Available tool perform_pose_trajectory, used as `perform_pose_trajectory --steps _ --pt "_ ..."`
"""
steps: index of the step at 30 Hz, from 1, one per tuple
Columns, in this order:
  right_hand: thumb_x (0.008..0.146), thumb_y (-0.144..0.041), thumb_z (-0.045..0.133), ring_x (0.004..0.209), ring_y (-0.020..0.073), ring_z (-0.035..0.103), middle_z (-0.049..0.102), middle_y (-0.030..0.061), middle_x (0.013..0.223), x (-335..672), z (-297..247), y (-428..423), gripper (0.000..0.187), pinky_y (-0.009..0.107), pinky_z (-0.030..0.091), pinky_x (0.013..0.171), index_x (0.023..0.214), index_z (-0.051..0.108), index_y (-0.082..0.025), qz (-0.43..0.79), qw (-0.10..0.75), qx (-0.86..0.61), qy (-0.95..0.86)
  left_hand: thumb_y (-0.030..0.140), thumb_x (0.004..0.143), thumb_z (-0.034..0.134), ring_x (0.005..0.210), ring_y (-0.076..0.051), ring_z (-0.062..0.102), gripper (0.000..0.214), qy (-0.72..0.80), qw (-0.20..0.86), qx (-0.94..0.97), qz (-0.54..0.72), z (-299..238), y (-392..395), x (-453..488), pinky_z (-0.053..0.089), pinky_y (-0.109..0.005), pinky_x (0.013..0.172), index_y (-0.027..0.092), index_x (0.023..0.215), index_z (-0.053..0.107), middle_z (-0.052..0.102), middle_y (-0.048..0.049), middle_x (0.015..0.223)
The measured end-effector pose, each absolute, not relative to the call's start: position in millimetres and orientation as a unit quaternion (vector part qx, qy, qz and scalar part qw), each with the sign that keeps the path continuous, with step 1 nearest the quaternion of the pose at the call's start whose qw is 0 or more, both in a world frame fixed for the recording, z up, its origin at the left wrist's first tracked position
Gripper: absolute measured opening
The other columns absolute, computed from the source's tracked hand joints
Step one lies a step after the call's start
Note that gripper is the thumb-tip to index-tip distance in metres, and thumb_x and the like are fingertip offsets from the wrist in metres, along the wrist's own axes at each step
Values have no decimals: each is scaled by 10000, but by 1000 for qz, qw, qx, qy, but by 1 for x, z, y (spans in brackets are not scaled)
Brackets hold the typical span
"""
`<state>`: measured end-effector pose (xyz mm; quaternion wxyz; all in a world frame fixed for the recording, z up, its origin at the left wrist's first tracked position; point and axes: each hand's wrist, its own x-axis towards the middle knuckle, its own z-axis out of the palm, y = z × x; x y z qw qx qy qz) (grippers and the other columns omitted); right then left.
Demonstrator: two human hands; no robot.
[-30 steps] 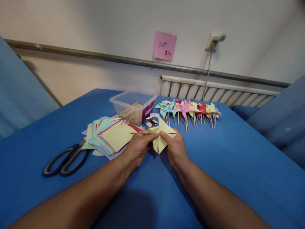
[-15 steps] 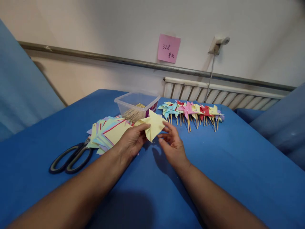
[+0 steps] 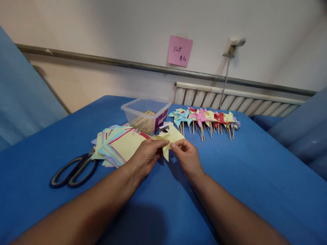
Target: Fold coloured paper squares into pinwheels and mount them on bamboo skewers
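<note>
A pale yellow paper pinwheel (image 3: 174, 134), partly folded, is held above the blue table by both hands. My left hand (image 3: 150, 153) pinches its left side, thumb on top of the folded paper. With thumb and fingers closed, my right hand (image 3: 187, 157) grips its right side near the centre. A stack of coloured paper squares (image 3: 125, 144) lies just left of my left hand. Black-handled scissors (image 3: 74, 172) rest by the stack, their blades largely hidden under the paper. Behind my hands stands a clear plastic box (image 3: 145, 115) with thin wooden sticks (image 3: 143, 123) in it.
Several finished pinwheels (image 3: 203, 117) on sticks lie in a row at the back right. A small grey-white item (image 3: 164, 128) sits behind the held paper, mostly hidden. The blue-covered table (image 3: 245, 183) meets a wall with a radiator (image 3: 237, 100) and a metal pipe (image 3: 122, 63).
My right hand has closed on the paper, where its fingers were loosely apart before. The yellow paper has shifted slightly right and down, and its right side is now folded in.
</note>
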<state>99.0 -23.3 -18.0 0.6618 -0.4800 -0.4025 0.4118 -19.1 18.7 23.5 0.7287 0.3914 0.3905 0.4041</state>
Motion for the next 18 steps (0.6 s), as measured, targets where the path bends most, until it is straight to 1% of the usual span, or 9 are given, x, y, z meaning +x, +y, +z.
perform_pose_trajectory --steps 3,8,14,18 --pt "690 -405 712 459 72 357 468 -69 520 100 -16 -23 285 211 287 454 660 554 -171 399 656 -502 -399 156 619 730 544 -114 567 103 392 726 402 397 25 17 -19 446 -224 551 125 596 635 612 -8 568" --pt "685 -420 703 443 73 343 443 -69 494 104 -14 -22 293 209 263 429 646 557 -169 353 637 -541 -421 179 598 766 596 -130 590 128 411 718 416 378 23 18 -19 447 -238 587 109 658 677 654 -50 644" --pt "670 -424 694 452 77 343 470 -51 501 106 -14 -20 293 212 278 439 618 570 -164 329 620 -563 -435 153 591 771 516 -83 514 91 412 708 425 385 24 17 -19 375 -196 494 129 634 694 611 -6 565" --pt "671 -410 689 456 76 352 476 -49 510 107 -13 -20 283 211 283 448 606 565 -164 318 617 -571 -438 161 608 764 574 -114 575 134 412 715 425 373 24 18 -19 430 -211 545 132 733 729 669 -39 648"
